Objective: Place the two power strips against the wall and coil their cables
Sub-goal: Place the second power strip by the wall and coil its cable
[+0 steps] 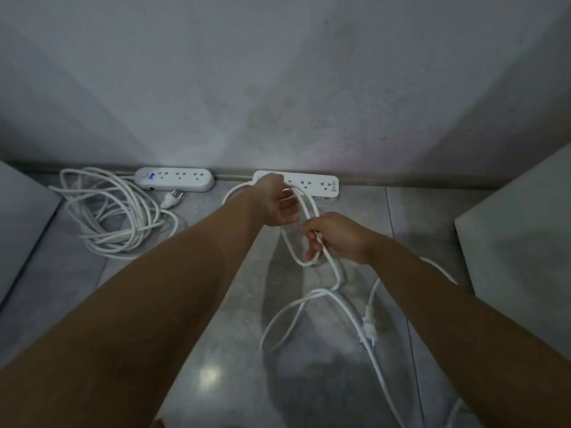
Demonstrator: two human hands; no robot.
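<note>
Two white power strips lie on the floor against the wall. The left strip (174,179) has a round dial, and its cable (108,211) rests in a loose coil beside it with the plug (170,199) next to it. The right strip (312,183) is partly hidden by my left hand (278,202), which holds a loop of that strip's cable (301,242). My right hand (335,236) pinches the same cable just below the loop. The remaining cable trails over the floor toward me, its plug (369,329) lying at the lower right.
A grey wall (278,88) rises straight ahead. Pale furniture blocks stand at the left (21,217) and right (519,239) edges. The glossy tiled floor (210,350) spreads between them, and loose cable crosses it near the bottom right.
</note>
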